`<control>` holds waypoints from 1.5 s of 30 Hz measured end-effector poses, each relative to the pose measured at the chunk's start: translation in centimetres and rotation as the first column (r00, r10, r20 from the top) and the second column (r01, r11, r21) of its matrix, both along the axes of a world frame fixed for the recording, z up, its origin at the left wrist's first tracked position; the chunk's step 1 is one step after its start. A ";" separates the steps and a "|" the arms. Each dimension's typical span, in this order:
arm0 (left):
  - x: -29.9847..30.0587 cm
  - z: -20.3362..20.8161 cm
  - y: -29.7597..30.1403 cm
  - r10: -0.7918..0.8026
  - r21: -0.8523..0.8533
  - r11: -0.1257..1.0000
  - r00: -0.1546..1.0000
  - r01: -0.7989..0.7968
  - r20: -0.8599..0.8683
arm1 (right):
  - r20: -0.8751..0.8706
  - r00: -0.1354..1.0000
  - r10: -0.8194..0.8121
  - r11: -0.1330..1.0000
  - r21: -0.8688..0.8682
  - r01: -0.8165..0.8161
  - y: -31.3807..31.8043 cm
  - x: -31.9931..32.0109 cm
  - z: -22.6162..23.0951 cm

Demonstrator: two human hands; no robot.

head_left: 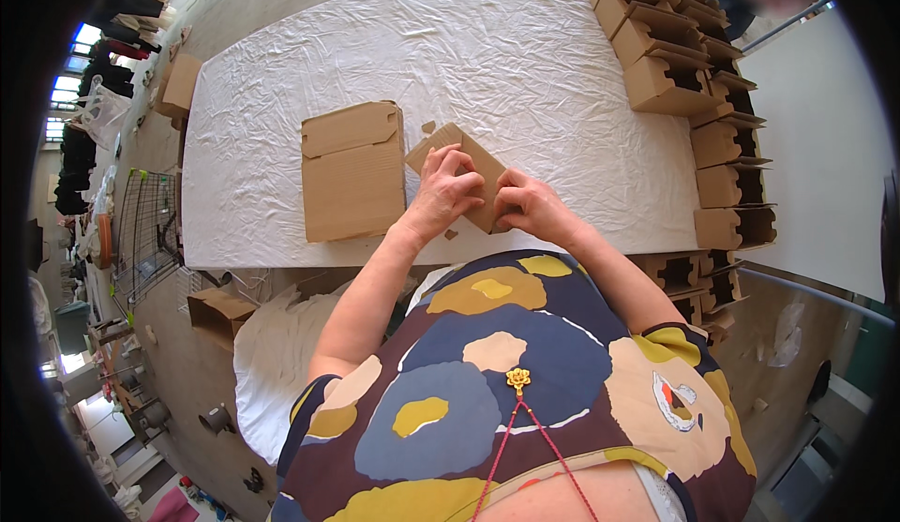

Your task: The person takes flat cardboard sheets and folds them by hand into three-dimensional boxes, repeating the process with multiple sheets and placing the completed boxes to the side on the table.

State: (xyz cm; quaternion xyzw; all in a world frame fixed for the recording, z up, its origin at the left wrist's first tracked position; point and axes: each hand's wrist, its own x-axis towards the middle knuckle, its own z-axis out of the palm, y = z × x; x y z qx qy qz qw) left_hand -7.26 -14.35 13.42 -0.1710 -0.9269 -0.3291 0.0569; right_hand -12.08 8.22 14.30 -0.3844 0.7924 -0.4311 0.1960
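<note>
A brown cardboard box (476, 152) lies slanted on the white cloth-covered table, close in front of me. My left hand (442, 189) bends over its left side, fingers curled against the cardboard. At the near right edge, my right hand (528, 205) pinches the box with closed fingers. Part of the box is hidden beneath both hands. Just left of it rests a pile of flat cardboard blanks (354, 185) with a notched top piece. Small torn cardboard scraps (428, 127) are scattered beside the box.
Open cardboard boxes (670, 82) are stacked along the table's right edge and below it. A wrinkled white cloth (506, 44) covers the table. More boxes (220, 316) and a black wire rack (150, 227) stand at the left. Another person (736, 2) is at the far right.
</note>
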 end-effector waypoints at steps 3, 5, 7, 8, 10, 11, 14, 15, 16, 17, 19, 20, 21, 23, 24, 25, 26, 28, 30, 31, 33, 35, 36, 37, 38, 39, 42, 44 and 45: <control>0.0 -0.1 -0.1 -0.008 -0.045 0.999 1.000 0.008 0.008 | 0.005 1.000 0.008 1.000 0.000 -0.008 -0.1 0.0 0.1; -0.2 0.1 -0.3 -0.019 -0.051 0.998 0.999 0.020 0.037 | 0.006 0.998 0.056 0.998 0.030 -0.056 -0.1 -0.4 -0.3; -0.5 0.0 -0.4 -0.025 -0.057 0.998 0.997 0.029 0.067 | 0.023 0.995 0.098 0.994 0.052 -0.099 -0.1 -0.8 -0.6; -0.7 0.0 -0.4 -0.027 -0.060 0.998 0.996 0.032 0.082 | 0.039 0.993 0.114 0.992 0.058 -0.116 -0.1 -1.0 -0.7; -0.8 0.0 -0.2 -0.013 -0.055 0.998 0.996 0.018 0.090 | 0.062 0.990 0.124 0.989 0.069 -0.128 0.0 -1.5 -0.7; -0.5 0.0 0.3 0.002 -0.045 0.999 0.997 0.001 0.082 | 0.069 0.991 0.118 0.990 0.075 -0.123 0.0 -1.6 -0.7; -0.2 0.1 0.5 0.031 -0.058 0.998 0.995 -0.025 0.099 | 0.051 0.992 0.115 0.984 0.132 -0.121 -0.4 -1.8 -0.2; -0.2 0.1 0.7 0.037 -0.067 0.997 0.993 -0.030 0.110 | 0.037 0.992 0.118 0.979 0.161 -0.122 -0.4 -1.8 -0.1; -0.4 0.1 0.8 0.037 -0.108 0.994 0.991 -0.023 0.126 | 0.031 0.993 0.116 0.977 0.174 -0.120 -0.3 -1.8 -0.1; -0.5 0.1 1.0 0.037 -0.149 0.989 0.989 -0.015 0.142 | 0.024 0.993 0.115 0.975 0.187 -0.117 -0.2 -1.8 -0.3; -0.7 0.3 1.2 0.054 -0.217 0.976 0.985 -0.018 0.163 | 0.005 0.994 0.110 0.973 0.203 -0.109 -0.3 -1.8 -0.5; -0.7 0.5 1.5 0.067 -0.241 0.970 0.984 -0.024 0.168 | -0.005 0.995 0.103 0.973 0.209 -0.099 -0.3 -1.7 -0.6; -0.7 0.5 1.7 0.079 -0.264 0.964 0.982 -0.031 0.174 | -0.016 0.995 0.095 0.972 0.216 -0.089 -0.3 -1.6 -0.5; -0.7 0.2 2.2 0.091 -0.295 0.954 0.986 -0.047 0.136 | -0.050 0.996 0.080 0.975 0.210 -0.068 -0.3 -1.3 -0.2; -0.7 0.0 2.3 0.096 -0.312 0.949 0.989 -0.055 0.116 | -0.068 0.995 0.072 0.977 0.207 -0.056 -0.4 -1.2 0.0; -0.7 -0.5 2.2 0.085 -0.244 0.968 0.994 -0.066 0.068 | -0.070 0.996 0.058 0.979 0.197 -0.043 -0.4 -1.2 0.1; -0.7 -1.1 2.0 0.076 -0.174 0.982 0.997 -0.072 0.018 | -0.071 0.997 0.044 0.982 0.188 -0.030 -0.5 -1.2 0.1; -0.9 -1.4 1.5 0.056 -0.024 0.998 0.998 -0.056 -0.037 | -0.054 0.999 0.007 0.988 0.157 0.002 -0.5 -1.1 0.2; -0.8 -1.6 0.8 0.029 0.135 0.991 0.998 -0.022 -0.050 | -0.016 0.999 -0.034 0.993 0.115 0.036 -0.3 -1.0 0.2; -0.6 -1.5 0.4 0.013 0.075 0.997 0.996 -0.007 -0.083 | 0.003 0.999 -0.046 0.995 0.087 0.045 -0.2 -1.0 -0.1; 0.0 -1.6 -0.1 0.085 0.011 0.996 0.985 -0.084 -0.149 | 0.042 0.997 -0.065 0.998 0.030 0.064 0.1 -1.0 -1.1; 0.5 -1.8 0.0 0.173 -0.031 0.983 0.969 -0.181 -0.175 | -0.048 0.993 -0.105 0.994 0.006 0.106 0.1 -0.8 -1.7; 0.8 -1.7 0.4 0.230 -0.044 0.970 0.959 -0.241 -0.165 | -0.092 0.988 -0.123 0.992 -0.006 0.123 0.0 -0.6 -1.8; 0.9 -1.6 0.8 0.287 -0.057 0.953 0.945 -0.298 -0.157 | -0.169 0.977 -0.134 0.990 0.020 0.139 -0.3 -0.1 -2.0; 0.9 -1.5 0.9 0.280 -0.072 0.954 0.949 -0.292 -0.144 | -0.244 0.959 -0.142 0.987 0.044 0.157 -0.9 0.6 -2.2; 0.8 -1.4 0.9 0.276 -0.085 0.954 0.952 -0.289 -0.134 | -0.322 0.936 -0.144 0.982 0.067 0.174 -1.2 1.0 -2.2; 0.7 -0.8 0.3 0.317 -0.017 0.947 0.942 -0.321 -0.109 | -0.264 0.921 -0.286 0.958 -0.074 0.276 -1.2 0.9 -1.6; 0.3 -0.7 -0.7 0.407 0.060 0.913 0.907 -0.403 -0.111 | -0.302 0.872 -0.385 0.922 -0.086 0.377 -0.1 0.2 -1.6; 0.0 -0.9 -1.3 0.475 0.094 0.879 0.872 -0.467 -0.116 | -0.323 0.838 -0.439 0.896 -0.086 0.436 0.1 0.2 -0.7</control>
